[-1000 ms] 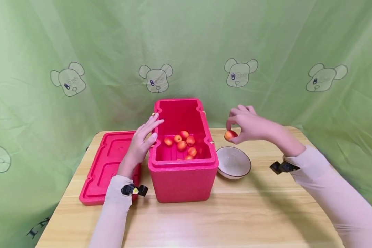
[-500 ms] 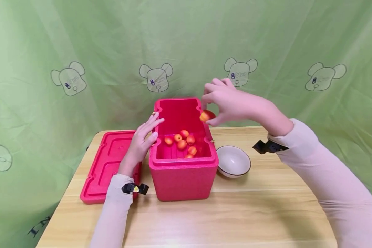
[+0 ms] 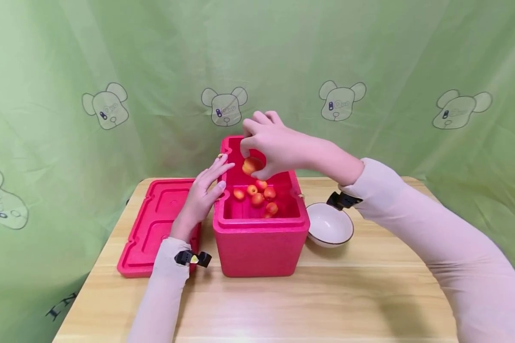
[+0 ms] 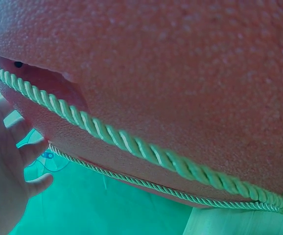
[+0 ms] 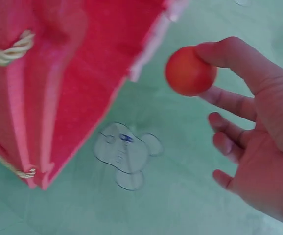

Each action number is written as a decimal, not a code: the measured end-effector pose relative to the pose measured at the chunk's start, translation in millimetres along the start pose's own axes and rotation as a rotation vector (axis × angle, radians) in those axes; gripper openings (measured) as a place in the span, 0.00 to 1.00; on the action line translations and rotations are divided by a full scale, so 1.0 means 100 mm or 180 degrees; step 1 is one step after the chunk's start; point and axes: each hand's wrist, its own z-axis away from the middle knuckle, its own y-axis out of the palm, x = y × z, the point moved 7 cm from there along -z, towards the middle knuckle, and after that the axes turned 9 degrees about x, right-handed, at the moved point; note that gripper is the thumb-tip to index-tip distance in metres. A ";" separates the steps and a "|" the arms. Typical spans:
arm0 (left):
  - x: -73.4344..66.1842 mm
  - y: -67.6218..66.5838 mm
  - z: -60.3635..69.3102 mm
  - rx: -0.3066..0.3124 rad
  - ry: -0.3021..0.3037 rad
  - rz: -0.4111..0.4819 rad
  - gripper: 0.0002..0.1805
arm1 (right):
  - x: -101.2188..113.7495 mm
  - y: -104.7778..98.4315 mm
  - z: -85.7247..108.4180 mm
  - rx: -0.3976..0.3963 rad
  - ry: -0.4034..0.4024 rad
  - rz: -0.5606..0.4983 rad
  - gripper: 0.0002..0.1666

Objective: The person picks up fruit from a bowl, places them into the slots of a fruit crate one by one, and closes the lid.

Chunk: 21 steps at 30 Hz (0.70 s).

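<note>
In the head view a red box (image 3: 262, 247) stands without its lid, with several small round red-orange fruits (image 3: 257, 199) on its floor. My right hand (image 3: 279, 145) is over the box opening. Between thumb and fingertips it pinches one round red-and-yellow fruit (image 3: 251, 166), also a red-orange ball of fruit (image 5: 190, 71) in the right wrist view. The fruit's exact kind cannot be told. My left hand (image 3: 201, 197) rests against the box's left rim with fingers extended. In the left wrist view its fingers lie beside the box wall (image 4: 180, 88), near a twisted rope handle (image 4: 127, 142).
A red lid (image 3: 159, 224) lies on the wooden table (image 3: 347, 305) left of the box. Close to the box's right side stands a white bowl (image 3: 330, 226) with a dark rim. Behind the table hangs a green cloth (image 3: 283, 47) with bear-face drawings.
My right hand has carried the fruit leftward from above the bowl, up past the box's right rim, to over the box opening. My left hand stays at the left rim.
</note>
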 end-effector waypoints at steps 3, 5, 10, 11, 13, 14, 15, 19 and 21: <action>0.01 0.00 -0.01 -0.0001 -0.0007 -0.0014 0.30 | 0.03 0.08 -0.07 -0.0039 -0.0153 0.0074 0.17; 0.01 0.01 -0.01 0.0000 -0.0009 -0.0023 0.30 | 0.04 0.14 -0.10 -0.0031 -0.0223 0.0125 0.18; 0.00 0.02 -0.01 0.0002 -0.0037 -0.0061 0.29 | 0.05 0.26 -0.13 0.0110 -0.0294 0.0229 0.18; -0.01 0.02 -0.01 0.0000 -0.0044 -0.0067 0.29 | 0.05 0.28 -0.14 0.0130 -0.0314 0.0245 0.18; -0.01 0.01 -0.01 0.0003 -0.0050 -0.0072 0.30 | 0.06 0.31 -0.14 0.0169 -0.0362 0.0301 0.19; -0.01 0.01 -0.01 0.0004 -0.0053 -0.0072 0.30 | 0.07 0.32 -0.15 0.0179 -0.0392 0.0332 0.19; 0.00 0.01 -0.01 0.0001 -0.0055 -0.0075 0.30 | 0.07 0.34 -0.15 0.0185 -0.0430 0.0363 0.18; 0.02 0.01 -0.01 0.0011 -0.0048 -0.0072 0.30 | 0.10 0.40 -0.16 0.0198 -0.0549 0.0480 0.17; 0.02 0.01 -0.01 0.0012 -0.0053 -0.0076 0.31 | 0.11 0.44 -0.17 0.0203 -0.0593 0.0536 0.16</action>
